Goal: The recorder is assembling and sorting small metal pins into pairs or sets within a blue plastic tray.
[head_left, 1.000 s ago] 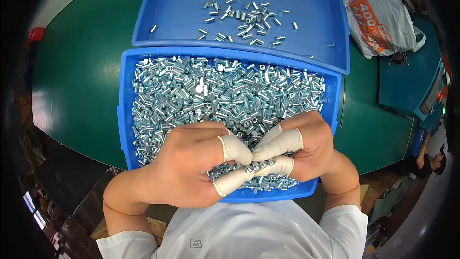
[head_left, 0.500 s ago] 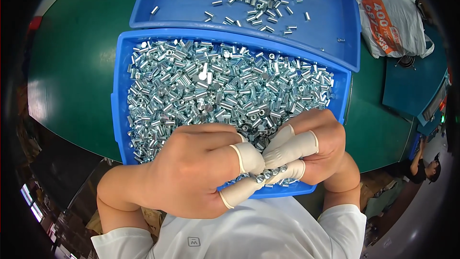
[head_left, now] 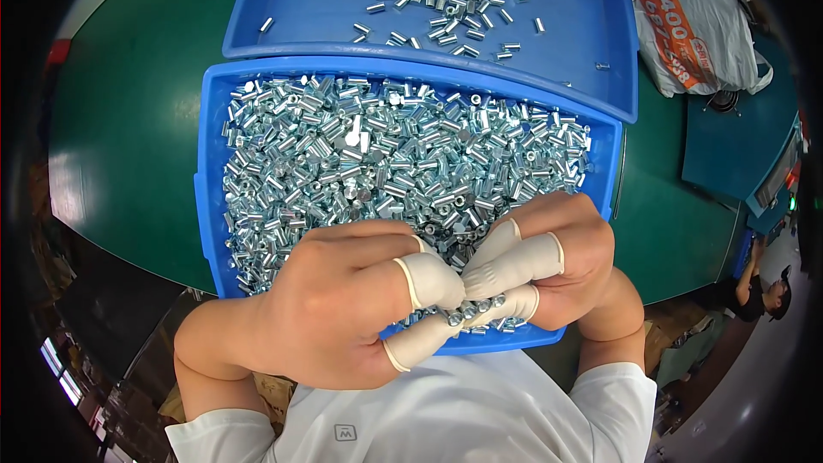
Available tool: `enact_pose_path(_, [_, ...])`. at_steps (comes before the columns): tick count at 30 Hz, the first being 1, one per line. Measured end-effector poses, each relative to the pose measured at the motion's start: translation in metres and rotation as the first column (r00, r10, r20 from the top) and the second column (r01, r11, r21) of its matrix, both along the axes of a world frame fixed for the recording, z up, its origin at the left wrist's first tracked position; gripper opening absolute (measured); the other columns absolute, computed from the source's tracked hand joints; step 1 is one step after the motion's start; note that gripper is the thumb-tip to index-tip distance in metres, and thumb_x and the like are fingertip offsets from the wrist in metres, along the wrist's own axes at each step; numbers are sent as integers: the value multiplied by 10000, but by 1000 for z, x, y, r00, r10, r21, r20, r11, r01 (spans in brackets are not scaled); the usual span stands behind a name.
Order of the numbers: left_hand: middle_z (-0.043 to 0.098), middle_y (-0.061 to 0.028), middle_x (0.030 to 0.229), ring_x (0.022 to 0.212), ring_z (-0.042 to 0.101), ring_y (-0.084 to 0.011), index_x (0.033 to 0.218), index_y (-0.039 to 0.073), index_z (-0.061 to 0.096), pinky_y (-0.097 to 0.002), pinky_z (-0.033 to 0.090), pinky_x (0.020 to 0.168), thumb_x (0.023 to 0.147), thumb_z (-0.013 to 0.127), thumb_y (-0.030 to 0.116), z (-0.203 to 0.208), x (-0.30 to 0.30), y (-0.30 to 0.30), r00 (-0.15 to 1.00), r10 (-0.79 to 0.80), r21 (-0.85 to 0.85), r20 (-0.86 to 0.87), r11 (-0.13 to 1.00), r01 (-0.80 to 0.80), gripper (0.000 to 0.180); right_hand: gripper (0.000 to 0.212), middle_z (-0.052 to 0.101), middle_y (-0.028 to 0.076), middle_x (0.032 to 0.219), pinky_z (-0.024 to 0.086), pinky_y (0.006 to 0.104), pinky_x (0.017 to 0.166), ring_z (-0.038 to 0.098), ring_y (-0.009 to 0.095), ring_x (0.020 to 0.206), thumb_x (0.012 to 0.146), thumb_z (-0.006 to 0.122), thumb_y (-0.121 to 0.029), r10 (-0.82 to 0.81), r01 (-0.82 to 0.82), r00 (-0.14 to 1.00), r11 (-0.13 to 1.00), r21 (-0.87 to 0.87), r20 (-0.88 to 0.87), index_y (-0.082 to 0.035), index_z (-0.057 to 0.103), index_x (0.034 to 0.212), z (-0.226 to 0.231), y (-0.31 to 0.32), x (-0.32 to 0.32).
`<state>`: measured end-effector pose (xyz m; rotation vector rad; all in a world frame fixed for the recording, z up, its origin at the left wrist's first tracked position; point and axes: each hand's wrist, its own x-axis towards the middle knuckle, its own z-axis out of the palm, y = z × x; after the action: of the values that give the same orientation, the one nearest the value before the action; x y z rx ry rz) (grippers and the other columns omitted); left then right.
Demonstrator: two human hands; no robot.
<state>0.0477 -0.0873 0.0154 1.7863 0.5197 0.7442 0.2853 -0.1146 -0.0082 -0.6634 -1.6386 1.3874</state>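
Note:
Above the near edge of a blue bin [head_left: 206,163], my left hand [head_left: 330,304] and my right hand [head_left: 561,249] meet fingertip to fingertip. Pale rubber finger cots cover the thumbs and several fingers. Pinched between them is a short row of small metal cylinders [head_left: 483,306], side by side, with their round ends facing me. Both hands are closed on this row; the fingers hide most of each piece. Under and beyond my hands the bin is filled with loose shiny metal cylinders [head_left: 403,159], some showing a hole in the end.
A second blue tray [head_left: 574,26] adjoins the bin's far side, with scattered cylinders [head_left: 450,9] in it. Both sit on a green table [head_left: 137,137]. A white and orange plastic bag [head_left: 686,26] lies at the far right. Another person [head_left: 759,296] is in the right background.
The bin, tray and bag sit slightly further left in the picture. My hands keep the same pinch on the row of cylinders, with hardly any shift of the fingers.

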Motion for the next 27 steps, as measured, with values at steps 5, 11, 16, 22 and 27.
enact_pose_path(5, [619, -93, 723, 594, 608, -271, 944, 56, 654, -369, 490, 510, 687, 804, -1, 1, 0, -1, 1000, 8, -28, -9, 1000, -8, 302, 221, 737, 131, 809, 550, 297, 540, 727, 223, 653, 805, 861, -98, -20, 20, 1000, 1000, 0, -7, -11, 779, 990, 0, -1, -1])
enact_pose_path(11, [611, -92, 713, 591, 605, -272, 947, 52, 649, -366, 482, 500, 689, 803, -3, 0, 0, -2, 1000, 15, -27, 0, 1000, -15, 305, 231, 738, 125, 802, 545, 287, 534, 726, 214, 649, 793, 876, -111, -14, 14, 1000, 1000, -18, -2, -19, 781, 983, 0, -2, -1])
enact_pose_path(16, [593, -94, 700, 571, 587, -276, 949, 40, 643, -371, 472, 493, 696, 796, -11, 0, 1, -3, 1000, 13, -22, 24, 1000, -12, 300, 229, 740, 119, 803, 535, 280, 525, 726, 199, 649, 792, 878, -102, 1, -1, 1000, 999, -43, -2, -26, 784, 986, 3, -1, 0])
enact_pose_path(22, [582, -96, 698, 565, 578, -277, 949, 33, 641, -373, 464, 491, 696, 787, -22, -2, 1, -3, 999, 11, -12, 34, 1000, -11, 297, 229, 739, 114, 799, 532, 283, 524, 723, 202, 644, 792, 879, -114, -8, 8, 1000, 999, -34, 7, -34, 788, 987, 0, -2, -1])
enact_pose_path(27, [573, -96, 691, 558, 570, -279, 951, 30, 642, -372, 461, 489, 698, 780, -24, -1, 1, -3, 1000, 5, -4, 31, 1000, -4, 294, 224, 738, 114, 797, 534, 288, 527, 722, 209, 641, 790, 882, -122, 0, 0, 1000, 999, -36, 13, -39, 792, 977, 0, -2, 0])
